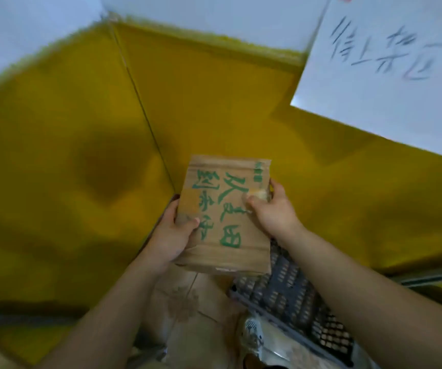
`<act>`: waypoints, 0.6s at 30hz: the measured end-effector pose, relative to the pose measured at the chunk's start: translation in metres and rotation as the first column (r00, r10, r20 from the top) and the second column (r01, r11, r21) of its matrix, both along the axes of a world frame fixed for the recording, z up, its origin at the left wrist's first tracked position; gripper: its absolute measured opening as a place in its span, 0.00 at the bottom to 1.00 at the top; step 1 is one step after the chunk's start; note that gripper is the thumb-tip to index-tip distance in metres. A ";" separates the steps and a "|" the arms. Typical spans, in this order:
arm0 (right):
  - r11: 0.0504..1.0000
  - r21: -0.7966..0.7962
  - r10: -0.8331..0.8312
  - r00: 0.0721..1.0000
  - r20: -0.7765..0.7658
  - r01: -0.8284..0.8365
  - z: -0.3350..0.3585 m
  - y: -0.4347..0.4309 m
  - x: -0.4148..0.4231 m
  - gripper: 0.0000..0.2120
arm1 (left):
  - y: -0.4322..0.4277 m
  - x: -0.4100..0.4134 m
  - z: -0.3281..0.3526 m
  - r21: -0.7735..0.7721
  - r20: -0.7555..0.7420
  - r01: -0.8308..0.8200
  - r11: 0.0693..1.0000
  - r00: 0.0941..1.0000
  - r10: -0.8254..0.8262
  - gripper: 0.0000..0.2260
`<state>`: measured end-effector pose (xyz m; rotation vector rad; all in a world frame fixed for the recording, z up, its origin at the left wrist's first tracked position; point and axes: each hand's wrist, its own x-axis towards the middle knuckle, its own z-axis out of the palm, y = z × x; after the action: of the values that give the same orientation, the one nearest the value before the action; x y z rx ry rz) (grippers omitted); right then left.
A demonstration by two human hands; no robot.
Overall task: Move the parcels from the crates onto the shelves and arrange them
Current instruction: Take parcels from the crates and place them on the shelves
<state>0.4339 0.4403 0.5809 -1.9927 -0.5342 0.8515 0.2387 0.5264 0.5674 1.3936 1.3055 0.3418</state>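
A person holds one brown cardboard parcel [225,217] in both hands, in the middle of the view. It has big green letters on its top face, and it is tipped a little, with its far end higher. The left hand [170,237] grips the left edge of the parcel: the thumb lies on top and the fingers go under it. The right hand [271,209] grips the right edge, further along; its thumb presses on the top face and its fingers curl round the side. Both arms are bare and reach in from the near side. The parcel is up in the air, above a dark crate [291,294] with lots of small holes in its wall. The crate is near and a bit to the right. Inside it, under the held parcel, lies another brown box [187,302], and near that a shiny plastic bag [257,339]. Behind the parcel is a big yellow surface [68,115] with a thin dark line across it. A white sign [390,70] with dark handwriting hangs at the far right. Everything looks a bit blurry.
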 end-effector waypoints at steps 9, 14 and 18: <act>0.977 0.109 -0.197 0.971 0.138 0.183 0.114 -0.103 -0.020 0.36 | -0.041 -0.010 0.118 0.061 0.234 0.215 0.975 0.946 -0.224 0.20; 0.959 0.191 -0.251 0.938 0.238 0.208 0.153 -0.142 -0.028 0.40 | -0.072 -0.016 0.161 0.130 0.376 0.247 0.960 0.884 -0.278 0.16; 0.963 0.227 -0.210 0.928 0.307 0.143 0.179 -0.157 -0.034 0.40 | -0.090 -0.017 0.188 0.042 0.411 0.192 0.980 0.891 -0.192 0.27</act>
<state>0.3998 0.2833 0.7598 -1.9674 -0.5920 0.3376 0.2220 0.4363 0.7555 1.3469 0.8113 0.4727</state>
